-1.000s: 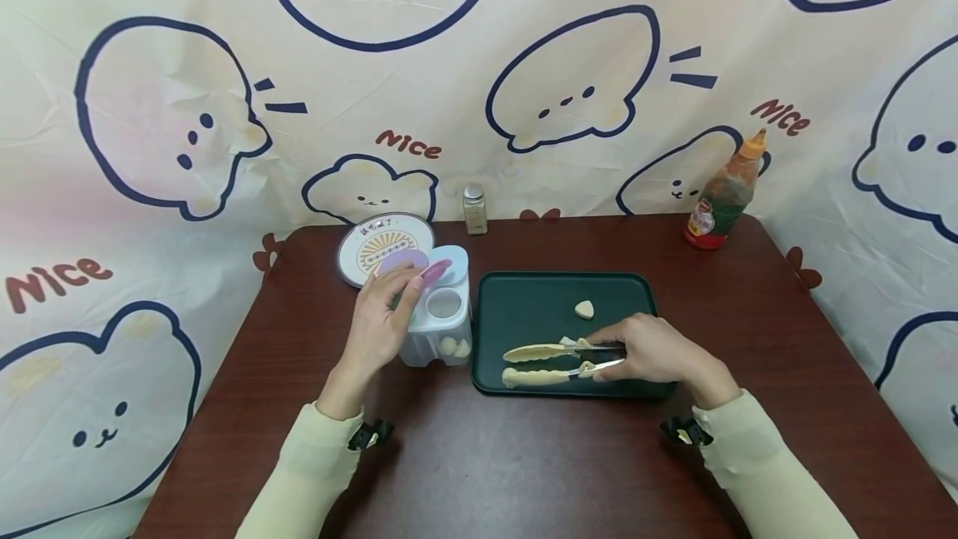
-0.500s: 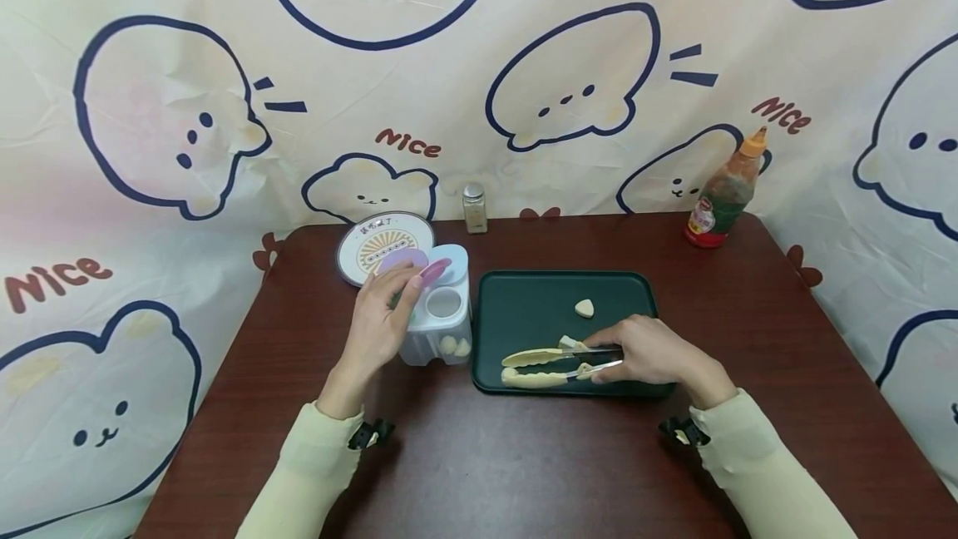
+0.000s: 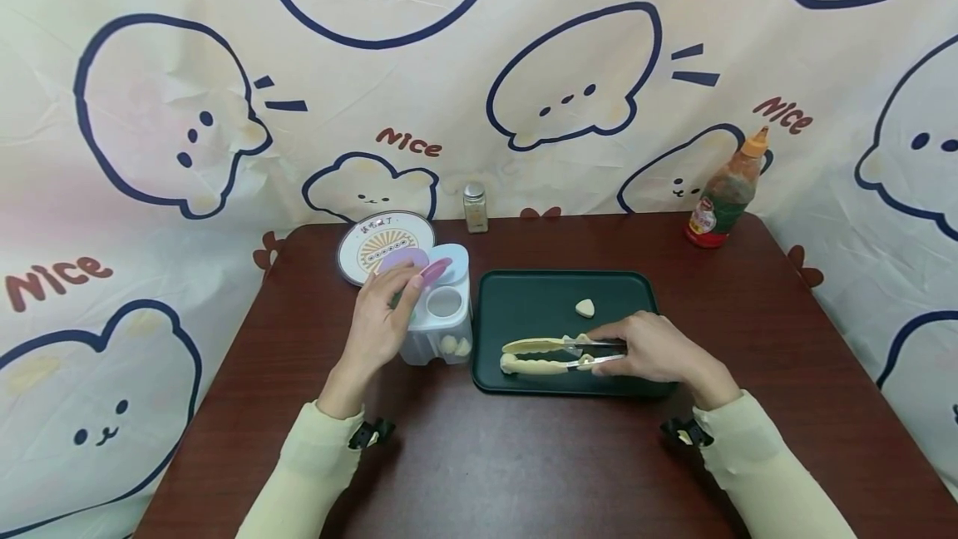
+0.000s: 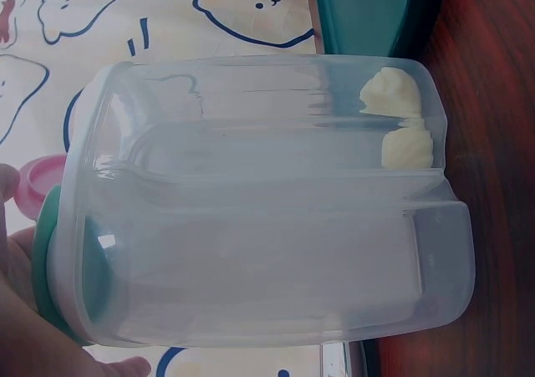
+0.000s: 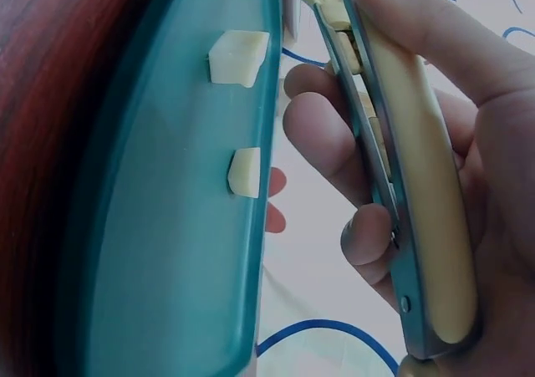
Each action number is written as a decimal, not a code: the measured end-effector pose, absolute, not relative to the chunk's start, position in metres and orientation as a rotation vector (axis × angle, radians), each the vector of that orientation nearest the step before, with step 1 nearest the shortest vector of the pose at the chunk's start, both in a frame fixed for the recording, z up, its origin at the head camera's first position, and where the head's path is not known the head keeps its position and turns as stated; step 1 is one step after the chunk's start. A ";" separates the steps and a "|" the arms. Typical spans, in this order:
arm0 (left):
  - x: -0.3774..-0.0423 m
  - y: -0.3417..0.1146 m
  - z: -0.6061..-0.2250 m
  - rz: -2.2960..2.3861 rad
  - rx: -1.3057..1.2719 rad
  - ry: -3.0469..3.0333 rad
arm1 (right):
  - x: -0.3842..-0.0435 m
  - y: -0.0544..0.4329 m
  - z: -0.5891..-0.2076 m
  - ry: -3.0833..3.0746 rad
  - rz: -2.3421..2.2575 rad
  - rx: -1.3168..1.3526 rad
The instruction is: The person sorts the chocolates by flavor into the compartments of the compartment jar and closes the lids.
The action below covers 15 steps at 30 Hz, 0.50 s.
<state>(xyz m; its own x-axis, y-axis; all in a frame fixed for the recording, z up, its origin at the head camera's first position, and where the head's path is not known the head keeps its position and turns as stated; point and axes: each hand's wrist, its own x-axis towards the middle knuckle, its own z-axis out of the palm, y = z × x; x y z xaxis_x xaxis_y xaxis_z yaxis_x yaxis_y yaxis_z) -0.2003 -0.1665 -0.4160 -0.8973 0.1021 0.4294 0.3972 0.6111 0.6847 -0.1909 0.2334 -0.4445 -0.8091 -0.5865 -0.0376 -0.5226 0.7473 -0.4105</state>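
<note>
My left hand [image 3: 382, 314] is at the clear storage box [image 3: 439, 335] and holds its raised pink lid [image 3: 436, 273] between thumb and fingers. Below that lid an uncovered round opening [image 3: 444, 303] shows. Two pale chunks [image 4: 407, 147] lie at the box's bottom in the left wrist view. My right hand [image 3: 659, 348] grips a pair of cream-and-metal tongs [image 3: 535, 366] above the dark green tray [image 3: 516, 298], their two arms apart. On the tray, one pale chunk [image 3: 585, 309] lies beyond the tongs; a second chunk [image 5: 240, 57] shows in the right wrist view.
A patterned round plate [image 3: 359, 252] lies behind the box. A small spice jar [image 3: 475, 210] stands at the back edge, and a sauce bottle [image 3: 720, 198] with an orange cap at the back right. Printed cloth hangs behind the brown table [image 3: 464, 472].
The tongs in my right hand have shifted slightly away from me, over the tray. My left hand and the pink lid have stayed in place.
</note>
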 end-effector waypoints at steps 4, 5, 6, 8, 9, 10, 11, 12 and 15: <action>-0.200 -0.167 -0.416 -1.183 -0.400 -2.497 | -0.190 0.235 -0.439 2.791 -0.641 -0.835; -0.200 -0.167 -0.416 -1.183 -0.400 -2.497 | -0.190 0.235 -0.437 2.788 -0.658 -0.813; -0.200 -0.167 -0.416 -1.182 -0.399 -2.496 | -0.190 0.235 -0.435 2.788 -0.667 -0.804; -0.200 -0.167 -0.416 -1.182 -0.399 -2.494 | -0.190 0.236 -0.432 2.794 -0.681 -0.783; -0.200 -0.167 -0.416 -1.184 -0.399 -2.491 | -0.190 0.236 -0.430 2.797 -0.689 -0.778; -0.201 -0.167 -0.416 -1.181 -0.402 -2.487 | -0.191 0.236 -0.428 2.801 -0.696 -0.777; -0.201 -0.166 -0.417 -1.180 -0.403 -2.485 | -0.191 0.236 -0.427 2.806 -0.698 -0.776; -0.201 -0.166 -0.417 -1.177 -0.405 -2.482 | -0.191 0.236 -0.425 2.811 -0.702 -0.779; -0.201 -0.166 -0.417 -1.171 -0.411 -2.478 | -0.192 0.236 -0.419 2.828 -0.718 -0.760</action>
